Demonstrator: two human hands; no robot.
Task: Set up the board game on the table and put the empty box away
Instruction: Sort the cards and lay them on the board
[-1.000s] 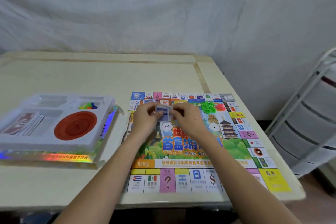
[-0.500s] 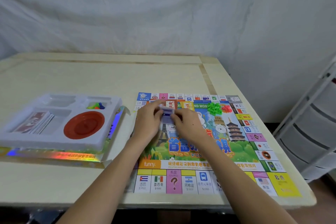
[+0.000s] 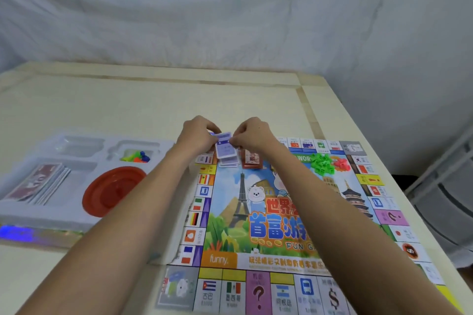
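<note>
Board (image 3: pixel 256 225) lies flat on table (image 3: pixel 153 100), so that part done. Green houses (image 3: pixel 323 162) and red houses (image 3: pixel 342 164) already on board, far side. Red cards (image 3: pixel 251 160) there too. My left hand (image 3: pixel 198 135) and right hand (image 3: pixel 252 134) both pinch purple cards (image 3: pixel 225 149), just over board's far edge. Not done yet: money (image 3: pixel 38 184), red bowl (image 3: pixel 112 190), small colored pieces (image 3: pixel 135 156) sit in tray (image 3: pixel 30 215). Box (image 3: pixel 38 234) not empty, so can't go away yet.
</note>
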